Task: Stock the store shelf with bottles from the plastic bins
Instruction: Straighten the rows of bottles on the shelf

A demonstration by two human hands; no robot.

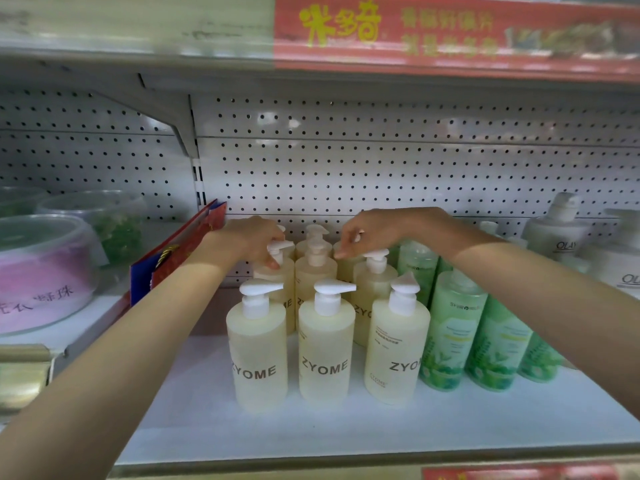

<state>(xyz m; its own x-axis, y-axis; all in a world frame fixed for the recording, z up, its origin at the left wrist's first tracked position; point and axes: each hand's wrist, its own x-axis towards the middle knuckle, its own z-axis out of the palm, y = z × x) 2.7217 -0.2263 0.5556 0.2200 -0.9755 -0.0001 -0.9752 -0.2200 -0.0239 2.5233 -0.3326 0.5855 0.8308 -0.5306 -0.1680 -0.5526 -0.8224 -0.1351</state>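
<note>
Centrally, pale-yellow ZYOME bottles (325, 355) stand in three rows on the white shelf (194, 420), the back row largely hidden behind the others. The left hand (254, 239) curls its fingers round the pump of the second-row left bottle (284, 271), covering most of the pump head. The right hand (367, 232) bends its fingers down over the back-right bottle (344, 268), whose pump is hidden; whether it grips anything cannot be told. Green bottles (450, 334) stand just beside the group on the right; white bottles (561, 233) beyond them are cut off by the frame edge. At left lie a red-and-blue gift bag (180, 251) and a blurred pink tub (41, 271).
</note>
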